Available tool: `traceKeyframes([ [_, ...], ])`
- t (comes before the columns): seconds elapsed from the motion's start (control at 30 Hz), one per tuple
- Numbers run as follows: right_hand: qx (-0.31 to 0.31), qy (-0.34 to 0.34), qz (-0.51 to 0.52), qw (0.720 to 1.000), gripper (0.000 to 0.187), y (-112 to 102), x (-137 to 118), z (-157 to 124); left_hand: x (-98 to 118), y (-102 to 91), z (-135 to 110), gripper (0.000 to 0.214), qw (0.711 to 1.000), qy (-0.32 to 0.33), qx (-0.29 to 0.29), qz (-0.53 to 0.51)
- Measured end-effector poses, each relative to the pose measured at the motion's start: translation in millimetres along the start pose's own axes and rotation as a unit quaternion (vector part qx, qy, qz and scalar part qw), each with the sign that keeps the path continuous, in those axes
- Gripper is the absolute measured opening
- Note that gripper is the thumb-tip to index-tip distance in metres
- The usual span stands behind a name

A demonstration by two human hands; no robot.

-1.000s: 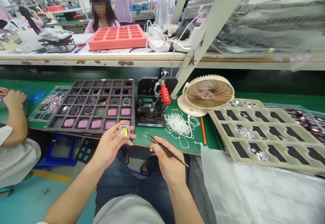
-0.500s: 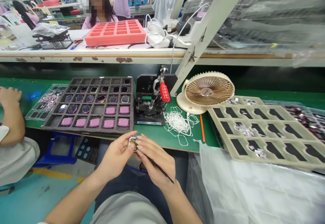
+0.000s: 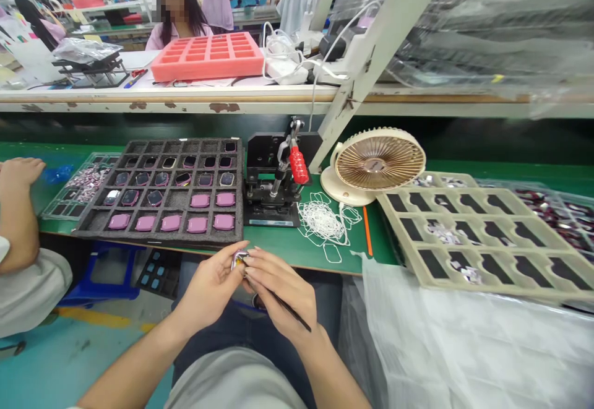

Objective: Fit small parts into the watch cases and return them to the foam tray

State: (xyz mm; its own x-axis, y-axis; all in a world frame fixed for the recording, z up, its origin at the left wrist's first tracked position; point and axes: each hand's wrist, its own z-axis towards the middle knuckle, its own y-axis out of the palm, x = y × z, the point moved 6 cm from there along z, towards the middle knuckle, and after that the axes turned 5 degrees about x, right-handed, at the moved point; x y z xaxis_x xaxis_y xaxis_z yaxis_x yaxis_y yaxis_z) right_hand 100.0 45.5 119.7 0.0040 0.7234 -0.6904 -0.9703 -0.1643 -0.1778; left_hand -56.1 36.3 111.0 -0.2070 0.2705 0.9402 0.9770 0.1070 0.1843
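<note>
My left hand [image 3: 208, 288] is closed on a small watch case [image 3: 238, 259], held over my lap just off the bench edge. Part of the case is hidden by my fingers; something yellow shows inside it. Between the fingers of my right hand [image 3: 283, 288] are slim black tweezers [image 3: 290, 311], their tip at the case. In front of my hands lies a dark foam tray [image 3: 174, 236] with purple watch cases [image 3: 197, 224] and dark-faced ones in its compartments. Right of that tray stands a black press [image 3: 273, 192] with a red handle.
White rubber rings [image 3: 322, 220] lie in a heap beside an orange stick [image 3: 367, 231] and a cream fan [image 3: 375, 164]. A beige tray [image 3: 487, 251] of small parts is at the right. A co-worker's arm [image 3: 18, 211] rests at the left. Above runs a shelf [image 3: 185, 98] with a red foam tray.
The view has shifted slightly. Both hands keep their hold on the watch case and tweezers, with hardly any movement.
</note>
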Motion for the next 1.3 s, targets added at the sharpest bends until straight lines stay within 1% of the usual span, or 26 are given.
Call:
traceKeyframes([
  [0.07,0.009,-0.019,0.001,1.000,0.060,0,0,-2,-1,0.9,1,0.055,1.000,-0.009,-0.012,-0.017],
  [0.17,0.046,-0.028,0.004,0.999,0.060,-1,1,-7,-3,2.9,2,0.055,0.997,-0.030,-0.033,-0.068],
  [0.27,0.085,0.001,0.010,0.996,0.051,-3,7,-11,-4,5.4,2,0.051,0.989,-0.047,-0.060,-0.123],
  [0.37,0.135,0.044,0.041,0.989,0.046,-7,12,-14,-7,8.5,3,0.038,0.978,-0.083,-0.083,-0.175],
  [0.43,0.180,0.072,0.066,0.979,0.042,-12,14,-18,-10,9.8,5,0.033,0.972,-0.104,-0.081,-0.192],
  [0.5,0.219,0.097,0.077,0.968,0.036,-18,17,-22,-13,11.5,8,0.034,0.972,-0.111,-0.077,-0.192],
  [0.57,0.267,0.123,0.070,0.953,0.030,-30,20,-27,-16,13.9,11,0.037,0.973,-0.112,-0.073,-0.186],
  [0.6,0.303,0.137,0.059,0.941,0.026,-39,24,-28,-18,15.1,12,0.038,0.975,-0.112,-0.069,-0.181],
  [0.7,0.424,0.183,-0.021,0.887,0.019,-76,38,-27,-24,19.8,13,0.041,0.977,-0.113,-0.064,-0.170],
  [0.73,0.447,0.194,-0.066,0.871,0.019,-89,43,-24,-25,22.5,13,0.042,0.977,-0.116,-0.069,-0.168],
  [0.77,0.447,0.206,-0.116,0.863,0.020,-101,49,-18,-28,25.7,13,0.043,0.976,-0.120,-0.076,-0.167],
  [0.87,0.380,0.247,-0.241,0.858,0.027,-125,70,-1,-34,36.4,11,0.047,0.971,-0.140,-0.099,-0.167],
  [0.9,0.365,0.259,-0.263,0.855,0.030,-130,76,1,-37,39.7,12,0.046,0.970,-0.145,-0.103,-0.166],
  [0.97,0.364,0.276,-0.285,0.843,0.036,-137,83,-1,-40,44.8,13,0.043,0.970,-0.149,-0.105,-0.162],
  [1.03,0.365,0.288,-0.294,0.835,0.040,-139,84,-6,-44,48.6,15,0.038,0.970,-0.150,-0.107,-0.159],
  [1.1,0.350,0.306,-0.296,0.834,0.044,-139,83,-12,-49,51.1,18,0.036,0.970,-0.152,-0.108,-0.159],
  [1.2,0.331,0.329,-0.296,0.834,0.052,-139,81,-19,-59,53.6,22,0.039,0.968,-0.162,-0.107,-0.157],
  [1.3,0.306,0.347,-0.307,0.832,0.058,-141,83,-18,-68,56.9,25,0.042,0.967,-0.168,-0.111,-0.158],
])
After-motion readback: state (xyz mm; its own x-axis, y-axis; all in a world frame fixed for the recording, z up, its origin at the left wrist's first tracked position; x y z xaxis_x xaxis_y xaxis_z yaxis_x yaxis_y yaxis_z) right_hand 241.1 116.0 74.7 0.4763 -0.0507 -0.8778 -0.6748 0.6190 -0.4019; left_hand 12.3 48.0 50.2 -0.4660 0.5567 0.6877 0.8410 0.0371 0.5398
